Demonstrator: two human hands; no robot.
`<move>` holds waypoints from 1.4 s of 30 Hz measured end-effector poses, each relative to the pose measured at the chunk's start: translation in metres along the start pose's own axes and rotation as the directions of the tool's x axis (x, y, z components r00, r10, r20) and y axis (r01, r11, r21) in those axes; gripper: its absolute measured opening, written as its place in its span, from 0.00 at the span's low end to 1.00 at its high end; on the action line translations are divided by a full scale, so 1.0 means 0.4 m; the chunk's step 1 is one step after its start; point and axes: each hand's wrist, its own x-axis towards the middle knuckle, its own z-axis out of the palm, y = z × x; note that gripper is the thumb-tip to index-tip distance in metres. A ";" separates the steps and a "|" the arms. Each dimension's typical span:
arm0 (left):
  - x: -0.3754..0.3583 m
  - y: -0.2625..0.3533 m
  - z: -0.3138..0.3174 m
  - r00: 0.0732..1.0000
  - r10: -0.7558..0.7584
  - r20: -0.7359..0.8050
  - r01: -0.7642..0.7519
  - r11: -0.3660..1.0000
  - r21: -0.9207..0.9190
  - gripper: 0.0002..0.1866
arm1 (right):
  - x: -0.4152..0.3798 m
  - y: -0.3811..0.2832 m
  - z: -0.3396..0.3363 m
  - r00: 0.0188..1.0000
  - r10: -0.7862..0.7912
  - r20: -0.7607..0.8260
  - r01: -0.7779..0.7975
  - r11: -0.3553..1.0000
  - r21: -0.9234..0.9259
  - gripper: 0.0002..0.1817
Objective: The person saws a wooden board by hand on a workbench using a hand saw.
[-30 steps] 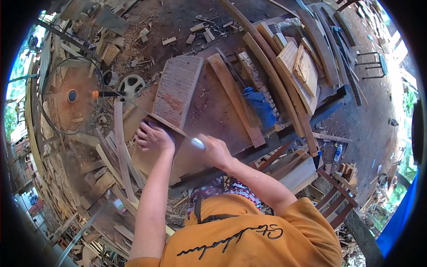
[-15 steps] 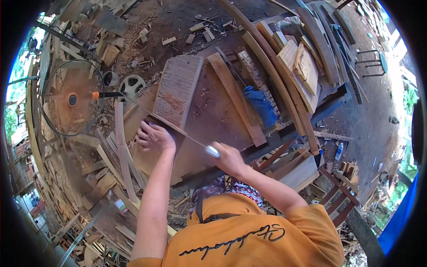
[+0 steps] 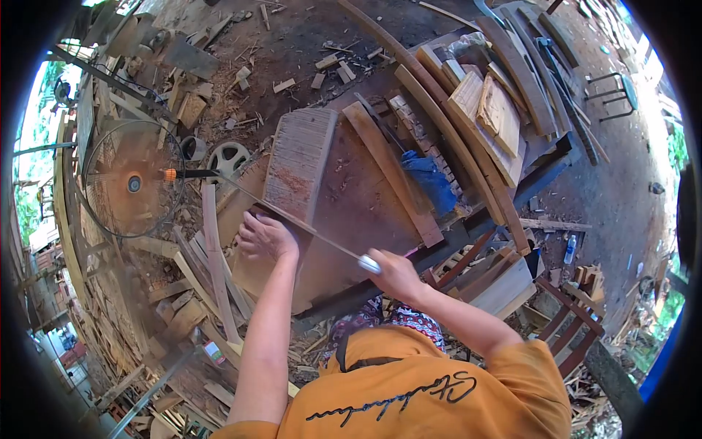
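My right hand (image 3: pixel 398 276) is closed round the pale handle (image 3: pixel 369 264) of a long thin tool. Its narrow blade (image 3: pixel 329 241) runs up and left, past the near end of a thick wooden block (image 3: pixel 300 157) with reddish dust on it. At that end my left hand (image 3: pixel 267 236) presses on a piece of wood (image 3: pixel 281 216), fingers bent; the tool lies against this piece. Both block and wood rest on a dusty worktable (image 3: pixel 365 197).
A fan (image 3: pixel 134 183) stands at the left, beside a spoked wheel (image 3: pixel 228 159). Curved boards (image 3: pixel 453 124), a blue cloth (image 3: pixel 430 175) and a plank (image 3: pixel 391 172) lie right of the block. Wood strips (image 3: pixel 213 249) lean at the left. A stool (image 3: pixel 614 95) stands far right.
The whole view has shifted, so most things appear a little further right. Both hands keep their holds, and the tool's handle sits slightly lower and to the right in view.
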 end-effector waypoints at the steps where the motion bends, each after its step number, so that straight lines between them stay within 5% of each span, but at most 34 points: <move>1: -0.003 0.001 -0.003 1.000 0.013 -0.024 -0.013 1.000 0.001 0.21 | -0.026 0.009 -0.024 1.000 0.024 0.018 -0.023 1.000 -0.008 0.11; 8: 0.006 0.000 -0.024 0.994 -0.017 0.106 0.015 1.000 0.020 0.20 | 0.161 -0.042 0.086 0.998 -0.058 -0.008 0.057 0.998 -0.028 0.11; 12: 0.004 0.012 -0.022 0.994 -0.028 0.102 0.026 0.999 0.018 0.21 | 0.040 -0.016 0.035 0.998 -0.045 -0.048 0.045 0.999 -0.014 0.09; 14: -0.005 0.013 -0.030 1.000 -0.003 -0.005 0.003 1.000 -0.005 0.19 | -0.035 -0.001 -0.021 0.998 0.014 0.059 -0.013 1.000 -0.008 0.07; 18: 0.000 0.000 -0.020 1.000 0.025 0.005 -0.025 0.999 0.042 0.20 | 0.069 -0.027 0.020 1.000 -0.021 0.006 0.021 1.000 -0.015 0.08; 20: 0.004 0.017 -0.058 0.988 -0.052 0.147 0.046 0.998 0.042 0.20 | 0.162 -0.029 0.073 0.997 -0.082 -0.001 0.081 0.995 -0.066 0.11; 27: -0.005 0.013 -0.030 1.000 -0.015 0.005 0.016 0.999 -0.036 0.19 | -0.026 0.010 -0.013 0.999 0.000 0.032 0.002 0.999 -0.044 0.14; 33: 0.006 0.001 -0.021 0.995 -0.023 0.095 0.019 0.999 0.042 0.19 | 0.157 -0.039 0.067 0.997 -0.072 0.013 0.073 0.996 -0.056 0.10; 42: -0.002 -0.009 -0.029 0.991 -0.052 0.121 0.052 0.999 0.000 0.22 | -0.029 -0.008 -0.016 0.994 0.053 0.095 -0.051 0.998 -0.026 0.07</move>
